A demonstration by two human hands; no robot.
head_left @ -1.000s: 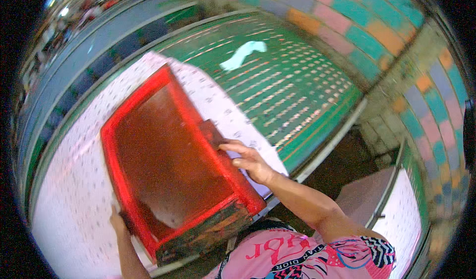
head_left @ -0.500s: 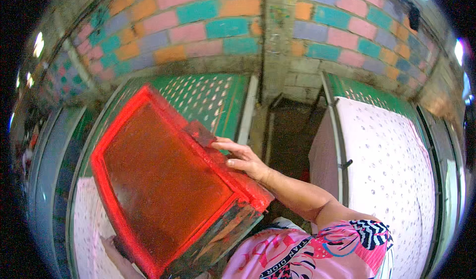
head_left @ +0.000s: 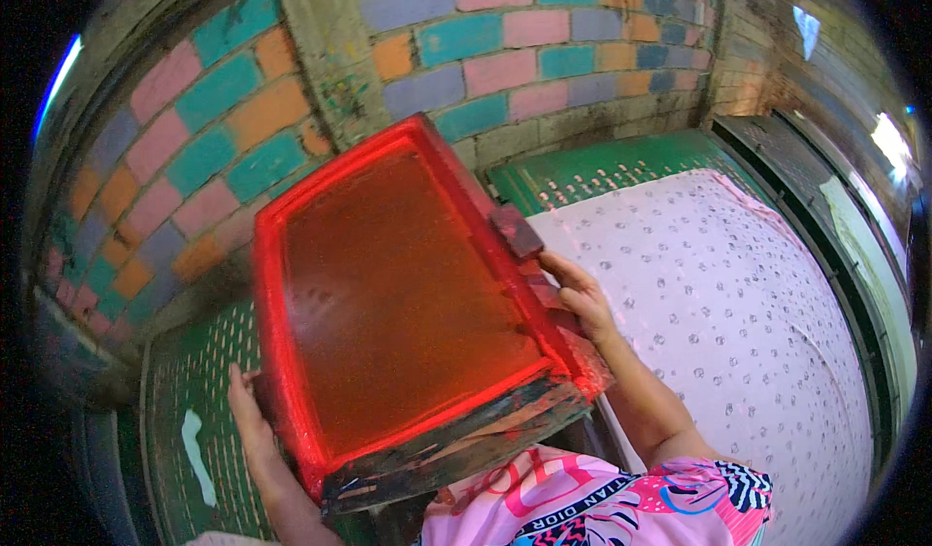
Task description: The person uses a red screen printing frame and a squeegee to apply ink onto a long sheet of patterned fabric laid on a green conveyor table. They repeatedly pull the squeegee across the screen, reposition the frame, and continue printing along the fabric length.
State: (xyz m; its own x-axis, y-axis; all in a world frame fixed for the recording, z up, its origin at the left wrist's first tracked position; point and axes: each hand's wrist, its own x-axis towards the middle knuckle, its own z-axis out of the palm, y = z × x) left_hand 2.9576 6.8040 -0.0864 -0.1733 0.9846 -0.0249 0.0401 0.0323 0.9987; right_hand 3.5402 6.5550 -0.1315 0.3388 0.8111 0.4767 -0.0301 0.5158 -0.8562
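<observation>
A screen printing frame with a bright red border and a dark orange-brown mesh is held up, tilted, in front of my body. My right hand grips its right side, fingers bent around the edge beside a small dark block attached there. My left hand presses against the left side, its fingers partly hidden by the frame. Worn dark tape covers the near end of the frame.
To the right, a long table carries pink-white fabric printed with small dark marks. A green table with rows of pale marks stands at left, a pale strip on it. Behind rise a concrete pillar and a colourful block wall.
My view has swung to the right. The screen frame has moved away from the left table toward the right one, held in both hands. More of my left hand shows.
</observation>
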